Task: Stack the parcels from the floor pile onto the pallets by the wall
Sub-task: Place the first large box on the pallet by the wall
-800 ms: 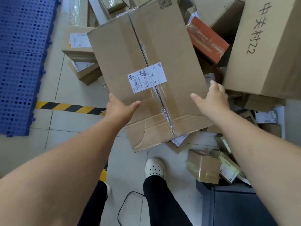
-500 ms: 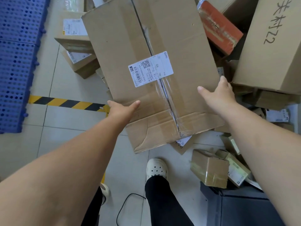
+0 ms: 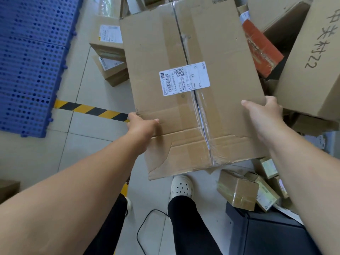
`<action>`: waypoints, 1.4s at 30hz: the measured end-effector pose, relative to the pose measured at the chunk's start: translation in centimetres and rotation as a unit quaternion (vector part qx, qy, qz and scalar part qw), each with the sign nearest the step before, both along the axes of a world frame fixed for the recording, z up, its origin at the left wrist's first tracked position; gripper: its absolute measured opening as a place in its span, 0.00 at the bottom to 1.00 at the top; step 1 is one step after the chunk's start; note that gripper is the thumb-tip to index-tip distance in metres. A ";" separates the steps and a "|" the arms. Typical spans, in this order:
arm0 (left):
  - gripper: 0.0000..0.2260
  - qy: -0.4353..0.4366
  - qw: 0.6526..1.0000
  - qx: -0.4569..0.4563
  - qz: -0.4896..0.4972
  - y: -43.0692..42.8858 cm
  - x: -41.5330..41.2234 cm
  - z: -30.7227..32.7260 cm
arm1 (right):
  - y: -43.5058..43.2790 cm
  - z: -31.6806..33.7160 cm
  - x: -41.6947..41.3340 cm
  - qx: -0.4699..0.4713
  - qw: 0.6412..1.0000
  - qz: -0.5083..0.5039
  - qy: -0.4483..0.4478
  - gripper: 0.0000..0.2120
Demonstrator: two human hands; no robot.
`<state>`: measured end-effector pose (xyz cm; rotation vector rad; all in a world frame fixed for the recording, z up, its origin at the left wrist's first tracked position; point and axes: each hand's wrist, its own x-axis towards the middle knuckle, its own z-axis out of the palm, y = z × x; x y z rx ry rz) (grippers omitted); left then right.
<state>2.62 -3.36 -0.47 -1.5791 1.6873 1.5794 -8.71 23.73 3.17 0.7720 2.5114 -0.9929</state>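
Observation:
A large flat cardboard box [image 3: 217, 43] with a white shipping label and a clear-taped seam fills the middle of the head view. My left hand [image 3: 142, 126] grips its near left edge, thumb lying on the top face. My right hand [image 3: 263, 113] grips the right edge, thumb on top and fingers wrapped over the side. The box's near end hangs above the floor in front of my white shoe. A blue perforated plastic pallet [image 3: 27, 61] lies on the floor at the left.
Parcels are piled at the right: a big box with black writing [image 3: 312, 61], an orange-red parcel [image 3: 261, 50], small taped boxes [image 3: 237, 190]. Two small boxes [image 3: 108, 52] lie left of the held box. Yellow-black floor tape [image 3: 92, 109], a black cable [image 3: 143, 227] and a dark bin [image 3: 266, 234] are near my feet.
The box has come closer to me and its near end has risen off the pile. Both hands have closed more firmly on its edges.

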 end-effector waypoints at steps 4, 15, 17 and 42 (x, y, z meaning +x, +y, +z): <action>0.28 0.009 0.999 -0.032 -0.015 -1.7 0.9 4.4 | -1.6 4.5 1.7 -0.016 1.000 -0.011 0.010 0.36; 0.19 0.047 0.996 -0.062 0.034 -11.7 2.9 18.7 | -13.2 18.7 0.6 -0.052 0.995 0.036 0.074 0.36; 0.19 0.059 0.994 -0.077 0.054 -14.6 3.6 21.2 | -16.3 20.5 0.2 -0.066 0.993 0.062 0.081 0.32; 0.27 0.087 0.962 -0.163 0.199 -46.9 4.6 37.2 | -53.7 34.8 -6.3 -0.150 0.960 0.225 0.077 0.42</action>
